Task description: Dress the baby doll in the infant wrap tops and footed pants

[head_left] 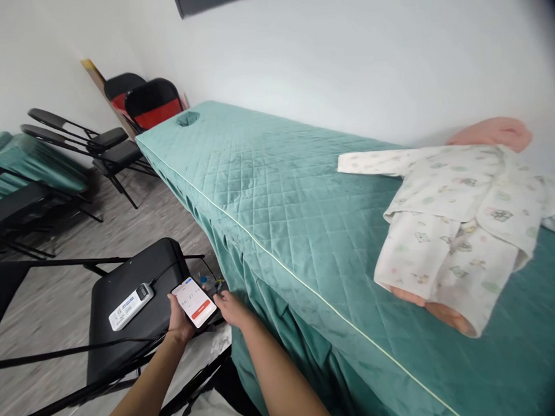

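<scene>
My left hand is closed around a white phone whose screen shows a timer and a red button. It holds the phone over the seat of a black folding chair. My right hand is beside the phone's right edge, fingers curled near a thin cable. On the teal quilted bed at the right lies a baby doll in a white printed sleepsuit, its bare feet toward me.
A white power bank with a cable lies on the chair seat. Several black folding chairs stand at the left and back. Another teal bed is at far left. Grey wood floor lies between them.
</scene>
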